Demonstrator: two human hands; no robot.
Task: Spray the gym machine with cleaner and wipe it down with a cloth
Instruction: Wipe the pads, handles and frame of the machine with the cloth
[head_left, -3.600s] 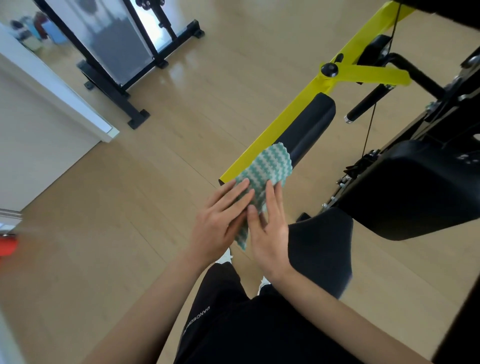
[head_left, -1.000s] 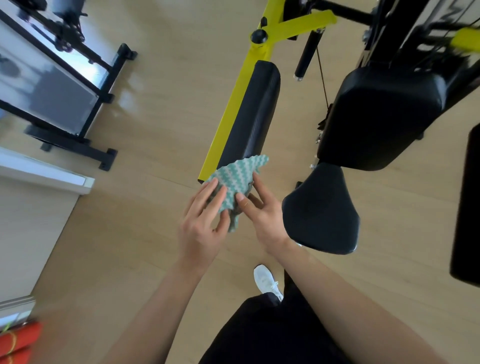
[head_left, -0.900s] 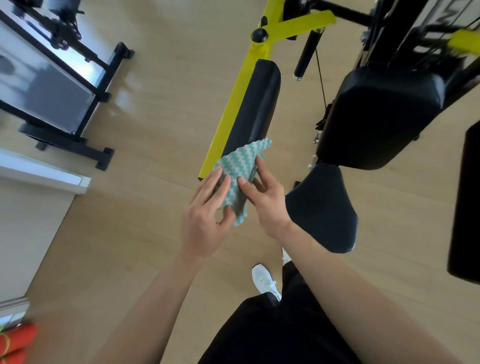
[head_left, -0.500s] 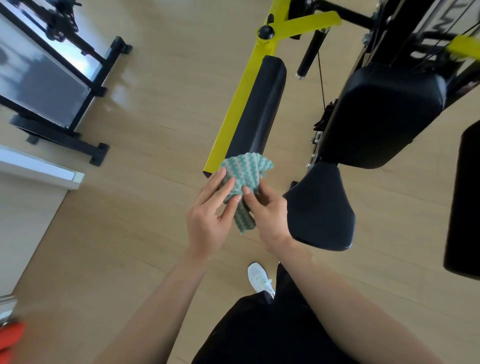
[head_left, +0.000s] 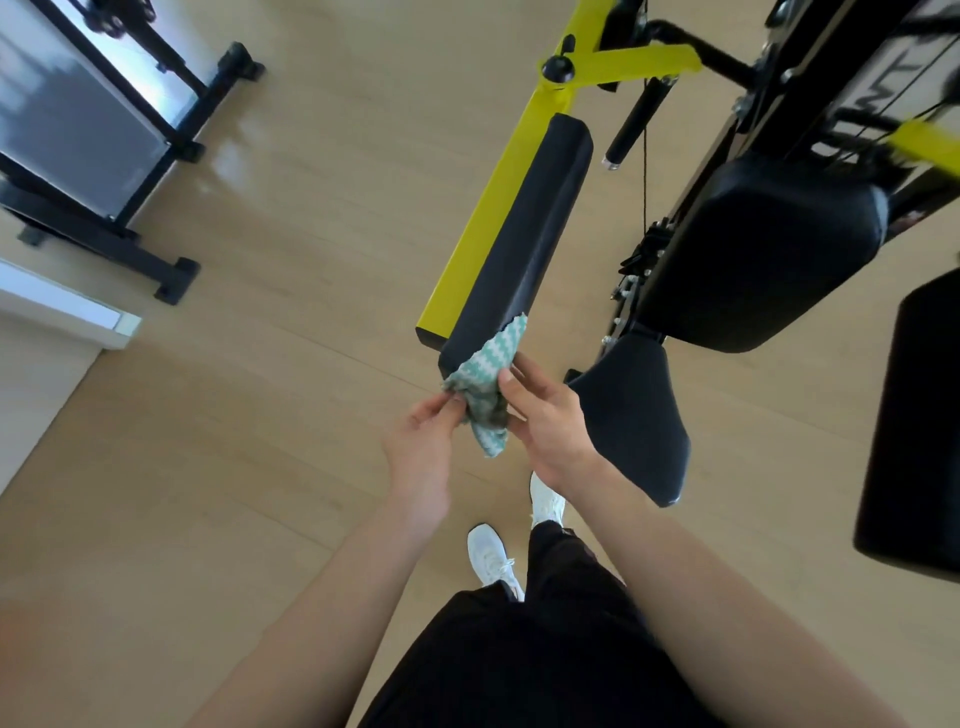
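A green-and-white zigzag cloth (head_left: 483, 382) hangs between both hands, in front of the near end of a long black pad (head_left: 519, 244) on a yellow arm (head_left: 498, 182) of the gym machine. My left hand (head_left: 423, 441) pinches the cloth's left edge with its fingertips. My right hand (head_left: 545, 415) grips the bunched cloth from the right. The cloth's top corner overlaps the pad's end; whether it touches is unclear. No spray bottle is in view.
A black seat pad (head_left: 634, 421) sits just right of my right hand, a bigger black back pad (head_left: 758, 254) above it, another black pad (head_left: 909, 431) at the right edge. A black-framed stand (head_left: 104, 156) is at the far left on the wooden floor. My white shoes (head_left: 491, 556) are below.
The cloth has been gathered from a spread sheet into a bunched fold between my hands. My left hand has gone from flat fingers to a fingertip pinch, and the view has shifted slightly.
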